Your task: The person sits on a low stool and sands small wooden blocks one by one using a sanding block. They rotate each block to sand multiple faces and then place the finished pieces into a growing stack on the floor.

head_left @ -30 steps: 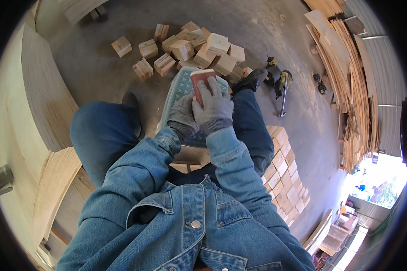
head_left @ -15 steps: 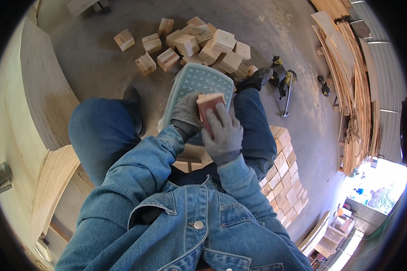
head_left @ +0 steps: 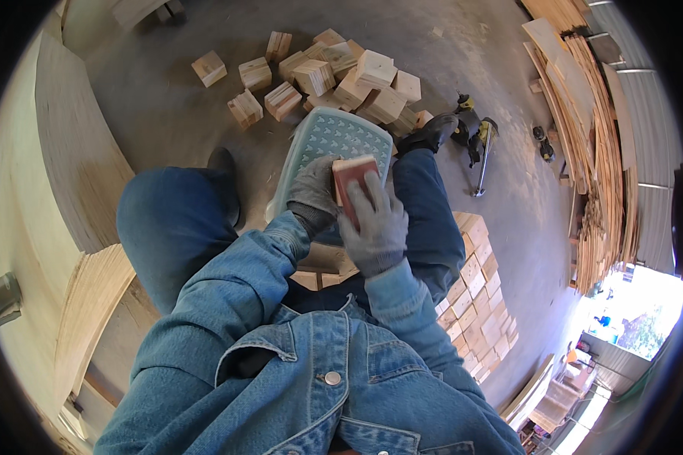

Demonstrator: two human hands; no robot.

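Both my hands wear grey gloves and meet over a light-coloured stool with a patterned top. My left hand grips a small wooden block from its left side. Across the block's face lies a reddish-brown piece of sandpaper, which hides most of the wood. The fingers of my right hand are bent over the sandpaper and press it to the block. My left fingertips are hidden behind the block.
Beyond the stool is a loose heap of wooden blocks. A neat stack of blocks stands by my right leg. Yellow-black power tools lie right of my shoe. Curved wooden sheets rise at left; planks line the right.
The sandpaper has shifted slightly on the block under my right fingers, and less pale wood shows along the top edge. My left hand keeps its grip.
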